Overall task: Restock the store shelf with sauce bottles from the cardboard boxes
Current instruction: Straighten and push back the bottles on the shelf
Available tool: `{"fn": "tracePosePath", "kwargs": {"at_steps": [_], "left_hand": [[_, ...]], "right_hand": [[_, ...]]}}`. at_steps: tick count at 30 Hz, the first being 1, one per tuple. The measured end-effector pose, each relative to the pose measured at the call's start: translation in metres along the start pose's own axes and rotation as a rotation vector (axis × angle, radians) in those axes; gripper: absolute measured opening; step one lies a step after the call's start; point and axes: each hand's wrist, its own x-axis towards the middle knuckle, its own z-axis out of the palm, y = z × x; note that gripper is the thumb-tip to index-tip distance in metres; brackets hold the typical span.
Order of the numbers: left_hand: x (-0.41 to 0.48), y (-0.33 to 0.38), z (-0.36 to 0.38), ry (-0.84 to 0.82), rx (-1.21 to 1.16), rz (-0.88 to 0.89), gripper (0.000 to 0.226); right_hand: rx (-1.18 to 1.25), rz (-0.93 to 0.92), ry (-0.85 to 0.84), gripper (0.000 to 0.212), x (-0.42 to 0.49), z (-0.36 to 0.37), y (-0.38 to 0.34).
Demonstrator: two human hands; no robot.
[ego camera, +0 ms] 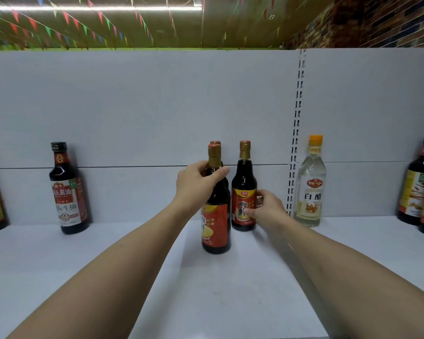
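- Your left hand (pixel 196 182) curls round the shoulder of the front sauce bottle (pixel 216 228), probably steadying it upright on the shelf (pixel 230 302).
- Your right hand (pixel 267 206) pinches the back sauce bottle (pixel 244 182) at its label, likely squaring it.
- Behind your left fingers (pixel 219 172), a third bottle (pixel 215 142) shows only its cap; the cardboard boxes are out of view.

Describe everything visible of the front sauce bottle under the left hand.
The front sauce bottle stands upright on the white shelf. Dark glassy body, red-orange label with a yellow patch, gold foil neck, reddish cap. The left hand curls round its shoulder. A twin bottle stands close behind it, mostly hidden; the right bottle stands apart.
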Motion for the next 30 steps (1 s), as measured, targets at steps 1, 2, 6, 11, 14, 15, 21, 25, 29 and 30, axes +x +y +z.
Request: {"fn": "tracePosePath", "kwargs": {"at_steps": [1, 2, 6, 11, 14, 15, 21, 25, 29, 30], "left_hand": [[0.0, -0.001, 0.001, -0.002, 0.006, 0.008, 0.036], [0.001, -0.003, 0.001, 0.0, 0.013, 0.019, 0.033], [0.004, -0.007, 0.004, 0.024, 0.044, 0.049, 0.03], [0.006, -0.009, 0.008, 0.066, 0.138, 0.085, 0.034], [0.006, -0.009, 0.011, 0.104, 0.207, 0.111, 0.038], [0.005, -0.009, 0.012, 0.111, 0.221, 0.116, 0.038], [0.007, -0.007, 0.012, 0.104, 0.331, 0.132, 0.041], [0.01, 0.002, 0.011, 0.072, 0.477, 0.116, 0.042], [0.009, 0.005, 0.007, 0.045, 0.504, 0.078, 0.025], [0.008, 0.006, 0.006, 0.047, 0.491, 0.072, 0.022]], "right_hand": [[0.017, 0.015, 0.012, 0.068, 0.002, 0.001, 0.001], [0.026, 0.023, 0.017, 0.065, 0.004, 0.002, 0.002], [-0.005, 0.013, -0.007, 0.059, 0.009, 0.0, 0.001], [-0.013, -0.001, -0.04, 0.064, 0.012, 0.001, 0.004], [-0.007, -0.01, -0.036, 0.064, 0.011, 0.001, 0.005], [-0.006, -0.006, -0.041, 0.064, 0.011, 0.0, 0.005], [-0.173, -0.045, 0.167, 0.069, 0.002, -0.003, -0.004], [-0.227, -0.369, 0.365, 0.022, -0.014, -0.013, -0.021], [-0.011, -0.246, -0.118, 0.029, -0.023, -0.016, -0.034], [-0.043, -0.211, -0.21, 0.037, -0.026, -0.014, -0.036]]}}
